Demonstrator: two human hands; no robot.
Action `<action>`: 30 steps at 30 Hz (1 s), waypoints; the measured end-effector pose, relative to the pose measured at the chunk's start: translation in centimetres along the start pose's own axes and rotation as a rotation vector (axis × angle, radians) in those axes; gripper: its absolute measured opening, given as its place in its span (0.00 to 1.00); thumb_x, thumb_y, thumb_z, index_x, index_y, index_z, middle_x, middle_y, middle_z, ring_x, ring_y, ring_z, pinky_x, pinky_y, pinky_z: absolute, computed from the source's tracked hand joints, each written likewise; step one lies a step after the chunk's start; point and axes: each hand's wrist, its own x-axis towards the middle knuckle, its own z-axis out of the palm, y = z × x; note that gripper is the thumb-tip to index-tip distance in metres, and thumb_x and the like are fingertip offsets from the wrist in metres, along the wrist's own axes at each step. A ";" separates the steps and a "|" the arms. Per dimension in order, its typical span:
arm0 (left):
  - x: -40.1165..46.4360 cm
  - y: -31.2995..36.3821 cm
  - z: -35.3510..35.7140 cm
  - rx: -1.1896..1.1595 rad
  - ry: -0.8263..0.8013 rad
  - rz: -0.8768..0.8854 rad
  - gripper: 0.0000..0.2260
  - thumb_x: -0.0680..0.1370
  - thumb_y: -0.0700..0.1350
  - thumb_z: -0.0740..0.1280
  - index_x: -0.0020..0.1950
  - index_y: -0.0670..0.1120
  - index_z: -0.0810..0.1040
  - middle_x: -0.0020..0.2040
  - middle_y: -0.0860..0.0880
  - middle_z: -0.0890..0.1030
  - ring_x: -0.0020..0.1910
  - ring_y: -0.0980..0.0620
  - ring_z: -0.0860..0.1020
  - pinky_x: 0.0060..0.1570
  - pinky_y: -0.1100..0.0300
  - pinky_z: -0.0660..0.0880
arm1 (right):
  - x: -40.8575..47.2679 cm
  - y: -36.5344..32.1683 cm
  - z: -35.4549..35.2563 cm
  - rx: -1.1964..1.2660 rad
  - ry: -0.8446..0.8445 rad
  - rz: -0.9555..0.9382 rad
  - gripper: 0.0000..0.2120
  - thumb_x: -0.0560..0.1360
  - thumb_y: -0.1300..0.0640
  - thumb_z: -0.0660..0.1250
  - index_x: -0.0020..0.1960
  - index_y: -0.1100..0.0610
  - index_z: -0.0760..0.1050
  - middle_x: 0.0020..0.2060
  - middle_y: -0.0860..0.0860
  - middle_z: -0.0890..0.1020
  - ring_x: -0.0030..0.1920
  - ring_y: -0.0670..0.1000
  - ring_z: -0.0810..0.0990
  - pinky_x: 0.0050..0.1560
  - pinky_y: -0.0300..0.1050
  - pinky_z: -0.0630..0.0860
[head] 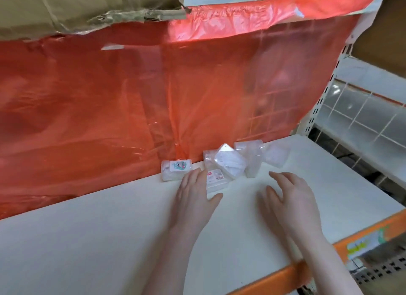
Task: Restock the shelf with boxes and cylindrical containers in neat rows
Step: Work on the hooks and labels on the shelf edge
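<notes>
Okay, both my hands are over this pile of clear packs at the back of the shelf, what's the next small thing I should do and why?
Probably lift the tilted pack off the heap with the right hand, which hovers open. It leans across the flat box beside the left hand, so no row can form until it is off.

One head camera, close up, looks forward and down at white shelf [109,239]; red sheet [109,108] fills upper frame.

A clear cylindrical container [175,170] with a cartoon label lies on its side on my white shelf [87,239]. Just right of it, clear plastic boxes [232,163] sit jumbled and tilted against the back.
</notes>
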 end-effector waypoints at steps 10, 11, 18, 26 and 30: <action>2.2 0.8 2.6 0.143 -0.011 -0.037 0.28 0.76 0.57 0.65 0.72 0.49 0.63 0.71 0.54 0.65 0.71 0.54 0.60 0.66 0.64 0.57 | 1.9 4.2 -0.5 0.053 -0.024 -0.008 0.15 0.68 0.65 0.72 0.55 0.61 0.79 0.46 0.58 0.81 0.46 0.63 0.78 0.47 0.54 0.75; 2.3 0.9 2.6 0.152 -0.009 -0.038 0.27 0.76 0.56 0.65 0.72 0.49 0.64 0.70 0.54 0.66 0.70 0.54 0.61 0.66 0.64 0.58 | 2.0 4.5 -0.5 0.053 -0.034 0.000 0.15 0.69 0.64 0.72 0.55 0.61 0.79 0.46 0.58 0.81 0.47 0.63 0.78 0.47 0.54 0.74; 1.6 1.2 2.3 0.159 -0.004 -0.100 0.22 0.74 0.55 0.68 0.65 0.50 0.69 0.61 0.54 0.70 0.63 0.53 0.67 0.58 0.62 0.63 | 3.1 4.9 -0.9 0.088 -0.080 0.025 0.17 0.71 0.62 0.69 0.60 0.61 0.77 0.52 0.58 0.80 0.53 0.61 0.76 0.53 0.52 0.72; -0.8 0.5 0.5 0.171 -0.091 -0.162 0.26 0.73 0.56 0.68 0.68 0.51 0.66 0.61 0.53 0.68 0.63 0.52 0.66 0.59 0.62 0.65 | 6.1 2.0 -0.5 0.177 -0.154 -0.034 0.20 0.77 0.54 0.64 0.68 0.56 0.70 0.60 0.53 0.75 0.62 0.55 0.72 0.56 0.47 0.68; -1.5 -0.1 -0.2 0.182 -0.102 -0.183 0.24 0.72 0.55 0.67 0.66 0.51 0.68 0.60 0.53 0.69 0.62 0.51 0.66 0.58 0.62 0.65 | 6.8 1.0 0.4 0.203 -0.188 -0.033 0.22 0.78 0.50 0.61 0.70 0.55 0.66 0.62 0.53 0.74 0.63 0.54 0.71 0.57 0.48 0.68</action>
